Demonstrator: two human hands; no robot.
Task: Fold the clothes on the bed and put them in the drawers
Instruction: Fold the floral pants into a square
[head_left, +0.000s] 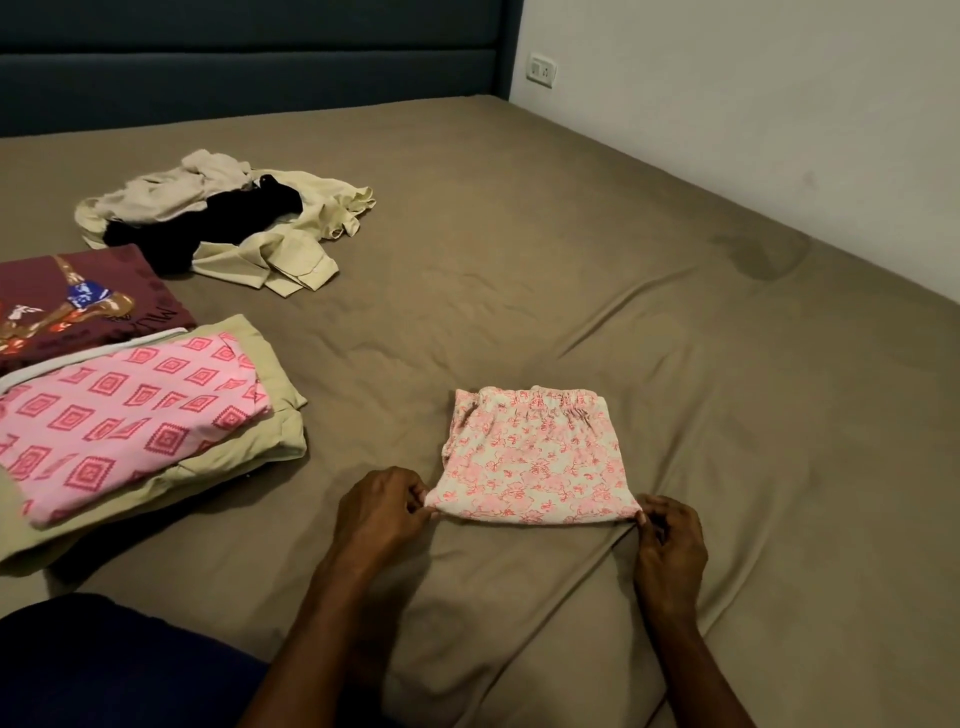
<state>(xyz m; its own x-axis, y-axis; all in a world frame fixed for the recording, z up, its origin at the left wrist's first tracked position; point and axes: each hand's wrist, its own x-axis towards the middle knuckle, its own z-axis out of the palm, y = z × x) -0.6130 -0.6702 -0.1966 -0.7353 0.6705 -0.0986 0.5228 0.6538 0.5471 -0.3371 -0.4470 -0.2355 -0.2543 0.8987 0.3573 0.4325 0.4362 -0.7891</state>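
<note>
**Both hands pinch the floral shorts**

The floral shorts (532, 457) lie folded flat on the bed (675, 312), waistband on the far side, the fold facing the person. The left hand (382, 512) pinches the near left corner between thumb and fingertips; the right hand (670, 540) pinches the near right corner the same way. Left of the shorts, well apart, sits a folded stack: a pink patterned piece (119, 421) on top of a beige one (270, 415). Beyond that stack lies a folded maroon shirt (78, 301) with a print. Farther from the shorts, toward the headboard (249, 62), a loose heap (218, 223) of cream and black clothes waits unfolded. A wall socket (542, 69) shows to the right of the headboard
</note>
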